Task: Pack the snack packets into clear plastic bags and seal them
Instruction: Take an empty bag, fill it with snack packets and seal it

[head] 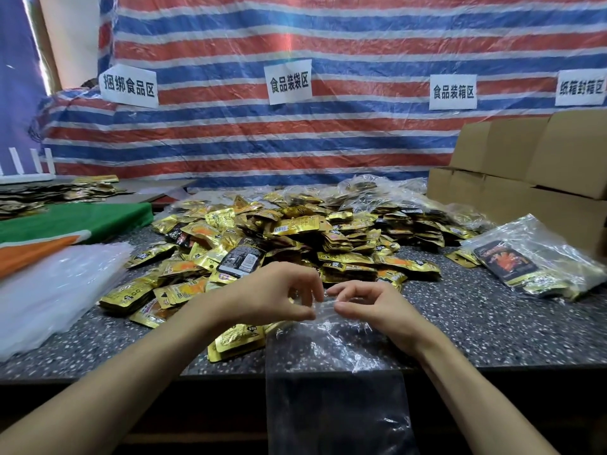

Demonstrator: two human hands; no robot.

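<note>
A clear plastic bag [331,382] hangs from the table's front edge, its top end held up between my hands. My left hand [279,297] pinches the bag's upper edge with thumb and fingers. My right hand [368,307] pinches the same edge from the right side. A big heap of gold and black snack packets [295,238] covers the speckled table [476,323] just beyond my hands. A few gold packets [236,339] lie under my left wrist. The bag looks empty.
A stack of clear empty bags [56,290] lies at the left. Filled clear bags [538,261] sit at the right, in front of cardboard boxes [532,178]. A green and orange cloth [65,224] lies at far left. A striped tarp [295,126] with paper signs hangs behind.
</note>
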